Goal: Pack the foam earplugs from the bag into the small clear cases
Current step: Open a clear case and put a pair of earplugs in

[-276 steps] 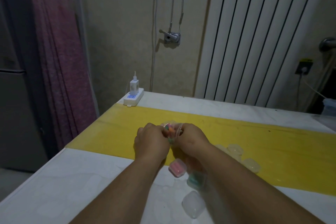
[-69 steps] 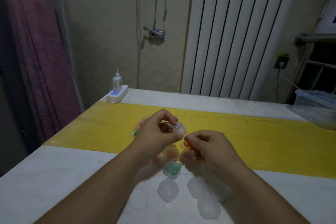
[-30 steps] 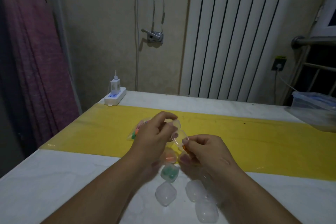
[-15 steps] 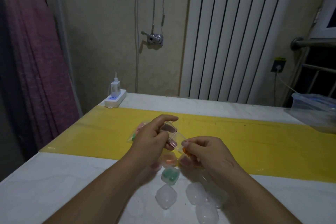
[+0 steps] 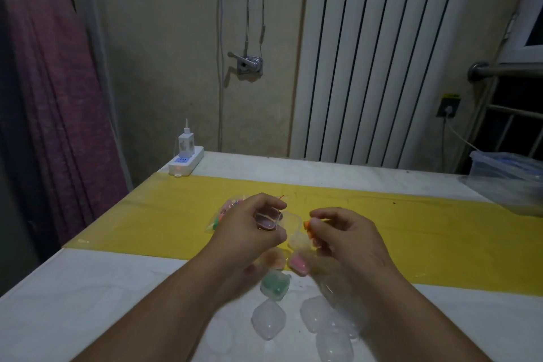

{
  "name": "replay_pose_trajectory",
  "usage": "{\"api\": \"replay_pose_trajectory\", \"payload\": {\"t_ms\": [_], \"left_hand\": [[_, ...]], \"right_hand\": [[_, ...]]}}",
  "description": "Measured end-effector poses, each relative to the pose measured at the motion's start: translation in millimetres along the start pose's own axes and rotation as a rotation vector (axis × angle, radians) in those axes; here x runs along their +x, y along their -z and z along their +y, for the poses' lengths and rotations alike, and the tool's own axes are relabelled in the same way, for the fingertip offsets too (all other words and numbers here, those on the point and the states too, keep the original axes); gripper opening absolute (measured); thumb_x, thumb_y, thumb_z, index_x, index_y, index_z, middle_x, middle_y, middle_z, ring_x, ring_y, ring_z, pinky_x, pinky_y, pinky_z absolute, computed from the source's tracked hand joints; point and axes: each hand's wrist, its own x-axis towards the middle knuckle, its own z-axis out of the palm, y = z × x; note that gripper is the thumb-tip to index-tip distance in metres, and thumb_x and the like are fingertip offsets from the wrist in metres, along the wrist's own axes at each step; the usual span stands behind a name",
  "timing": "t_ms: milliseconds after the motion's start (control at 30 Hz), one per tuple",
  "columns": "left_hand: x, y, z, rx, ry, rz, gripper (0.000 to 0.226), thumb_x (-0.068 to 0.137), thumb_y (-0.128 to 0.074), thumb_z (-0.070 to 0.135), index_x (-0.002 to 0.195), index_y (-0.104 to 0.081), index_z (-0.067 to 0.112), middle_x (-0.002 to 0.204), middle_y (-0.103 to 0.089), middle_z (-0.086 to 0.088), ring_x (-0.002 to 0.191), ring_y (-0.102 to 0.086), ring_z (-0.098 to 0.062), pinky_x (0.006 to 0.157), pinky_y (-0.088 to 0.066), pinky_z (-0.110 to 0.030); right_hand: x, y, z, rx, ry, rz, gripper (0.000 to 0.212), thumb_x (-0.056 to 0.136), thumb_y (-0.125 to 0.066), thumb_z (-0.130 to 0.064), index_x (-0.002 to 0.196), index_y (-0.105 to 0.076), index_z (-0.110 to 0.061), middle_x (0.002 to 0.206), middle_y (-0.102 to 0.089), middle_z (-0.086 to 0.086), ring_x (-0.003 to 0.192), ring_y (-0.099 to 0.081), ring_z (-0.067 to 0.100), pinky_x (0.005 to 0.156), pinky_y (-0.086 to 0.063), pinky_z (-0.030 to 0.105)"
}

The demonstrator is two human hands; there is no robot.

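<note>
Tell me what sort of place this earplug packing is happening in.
Likely a room in a home: a tall white column radiator, a power strip with a charger plugged in at the table corner, and purple fabric hanging at left.

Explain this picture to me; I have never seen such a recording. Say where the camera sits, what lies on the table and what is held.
No machine here: a person works with two bare hands, filmed by one camera worn on the head, looking forward and down. The left hand holds a small clear case, open. The right hand pinches an orange earplug beside it. Behind the left hand lies the bag of coloured earplugs. Nearer the person, on the white table, lie a pink-filled case, a green-filled case and several empty cases. A power strip sits at the far corner.
</note>
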Motion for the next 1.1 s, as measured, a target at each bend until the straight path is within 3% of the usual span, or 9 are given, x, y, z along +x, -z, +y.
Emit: {"api": "replay_pose_trajectory", "payload": {"t_ms": [167,300,433,600,800,933,1100], "left_hand": [[-3,-2,4,0.027,-0.003,0.016,0.036,0.071,-0.079,0.004,0.092,-0.069,0.032,0.084,-0.065,0.014,0.075,-0.061,0.007,0.067,-0.046,-0.007],[-3,-4,4,0.021,-0.017,0.030,0.037,0.070,-0.080,0.004,0.090,-0.068,0.034,0.086,-0.066,0.013,0.076,-0.063,0.004,0.069,-0.050,-0.012],[-4,-6,4,-0.008,-0.006,0.009,0.039,0.069,-0.080,0.002,0.089,-0.067,0.033,0.088,-0.068,0.008,0.074,-0.063,0.003,0.067,-0.049,-0.011],[-4,-7,5,-0.072,0.022,-0.004,0.040,0.067,-0.084,0.003,0.091,-0.068,0.031,0.087,-0.069,0.009,0.075,-0.064,0.003,0.065,-0.048,-0.011],[-3,-6,2,-0.214,0.079,0.001,0.040,0.065,-0.084,-0.004,0.092,-0.071,0.023,0.080,-0.069,0.012,0.074,-0.066,-0.002,0.067,-0.053,-0.020],[-3,-6,3,-0.224,0.084,-0.018,0.040,0.066,-0.083,-0.005,0.094,-0.070,0.020,0.078,-0.069,0.018,0.074,-0.065,0.001,0.067,-0.052,-0.018],[-3,-8,2,-0.187,0.091,-0.040,0.041,0.066,-0.084,-0.001,0.095,-0.070,0.025,0.092,-0.071,0.002,0.078,-0.067,-0.007,0.069,-0.055,-0.021]], "right_hand": [[-2,-1,-2,0.051,0.134,0.040,0.010,0.086,-0.069,-0.003,0.087,-0.072,-0.012,0.074,-0.074,0.001,0.063,-0.066,0.009,0.059,-0.053,0.020],[-7,-9,0,-0.015,0.168,0.022,0.015,0.086,-0.067,0.001,0.086,-0.073,-0.013,0.071,-0.074,-0.002,0.061,-0.066,0.006,0.058,-0.052,0.018],[-5,-12,1,-0.185,0.275,0.051,0.022,0.083,-0.073,-0.007,0.079,-0.073,-0.029,0.074,-0.074,-0.011,0.064,-0.064,0.001,0.061,-0.050,0.016],[-4,-14,5,-0.307,0.297,0.072,0.019,0.082,-0.074,-0.015,0.078,-0.072,-0.033,0.061,-0.064,-0.023,0.051,-0.047,0.002,0.050,-0.036,0.011],[1,-17,12,-0.548,0.402,0.142,0.008,0.085,-0.072,-0.030,0.088,-0.076,-0.035,0.091,-0.055,-0.013,0.087,-0.051,-0.007,0.066,-0.035,0.006],[2,-18,14,-0.546,0.385,0.146,0.007,0.086,-0.070,-0.031,0.090,-0.076,-0.032,0.090,-0.055,-0.012,0.084,-0.052,-0.004,0.064,-0.035,0.008],[-2,-16,12,-0.325,0.294,0.160,0.016,0.081,-0.075,-0.023,0.084,-0.061,-0.030,0.090,-0.059,-0.012,0.069,-0.046,0.001,0.061,-0.036,0.019]]}}
